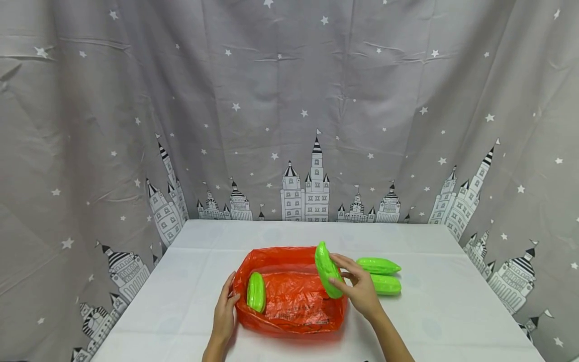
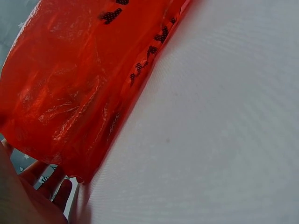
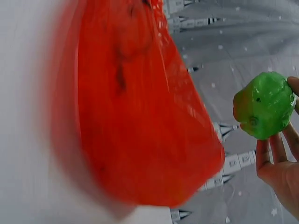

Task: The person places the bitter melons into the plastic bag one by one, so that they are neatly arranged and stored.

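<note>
An orange plastic bag (image 1: 294, 301) lies open on the white table (image 1: 452, 311); one green cucumber (image 1: 256, 291) lies inside it at the left. My right hand (image 1: 357, 286) grips a second green cucumber (image 1: 327, 271) and holds it tilted above the bag's right edge; the right wrist view shows that cucumber's end (image 3: 264, 105) between my fingers (image 3: 275, 149), beside the bag (image 3: 135, 107). My left hand (image 1: 226, 306) touches the bag's left edge with straight fingers (image 2: 46, 184), next to the orange plastic (image 2: 79, 84).
Two more green cucumbers (image 1: 379, 265) (image 1: 385, 284) lie on the table right of the bag, behind my right hand. A grey curtain (image 1: 289, 110) printed with stars and castles hangs behind and beside the table.
</note>
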Demonstrator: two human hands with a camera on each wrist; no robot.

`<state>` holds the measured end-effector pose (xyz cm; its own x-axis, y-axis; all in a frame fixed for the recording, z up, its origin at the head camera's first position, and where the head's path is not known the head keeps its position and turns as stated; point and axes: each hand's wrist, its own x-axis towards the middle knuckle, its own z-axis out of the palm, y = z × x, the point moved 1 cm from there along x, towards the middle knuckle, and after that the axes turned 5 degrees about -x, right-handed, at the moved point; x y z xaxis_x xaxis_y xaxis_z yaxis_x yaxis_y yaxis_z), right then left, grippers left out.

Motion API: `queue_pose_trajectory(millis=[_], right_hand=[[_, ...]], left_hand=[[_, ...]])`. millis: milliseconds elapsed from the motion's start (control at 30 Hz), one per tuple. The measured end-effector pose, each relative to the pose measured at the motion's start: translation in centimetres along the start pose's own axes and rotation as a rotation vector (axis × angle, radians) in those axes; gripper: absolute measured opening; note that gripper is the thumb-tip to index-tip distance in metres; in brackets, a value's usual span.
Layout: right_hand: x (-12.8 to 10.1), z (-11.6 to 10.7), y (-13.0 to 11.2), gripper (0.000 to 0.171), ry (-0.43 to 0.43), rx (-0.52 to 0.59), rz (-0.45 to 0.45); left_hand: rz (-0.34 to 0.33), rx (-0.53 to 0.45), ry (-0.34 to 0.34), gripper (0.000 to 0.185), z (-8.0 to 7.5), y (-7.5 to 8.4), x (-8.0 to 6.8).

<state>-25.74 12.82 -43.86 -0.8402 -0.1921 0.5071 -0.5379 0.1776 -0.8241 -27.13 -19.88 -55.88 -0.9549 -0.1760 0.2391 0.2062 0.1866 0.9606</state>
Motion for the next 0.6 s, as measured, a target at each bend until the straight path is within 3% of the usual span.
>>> queue_pose_trajectory(millis=[400,600], right_hand=[[1.2,4.3,-0.4,0.048,0.052,0.109,0.082],[1.6,6.4,-0.5,0.050,0.076,0.157,0.166]], left_hand=[[0.041,0.018,0.007,0.050,-0.1,0.4,-0.2],[0.036,0.006,0.004,0.050,-0.1,0.3,-0.2]])
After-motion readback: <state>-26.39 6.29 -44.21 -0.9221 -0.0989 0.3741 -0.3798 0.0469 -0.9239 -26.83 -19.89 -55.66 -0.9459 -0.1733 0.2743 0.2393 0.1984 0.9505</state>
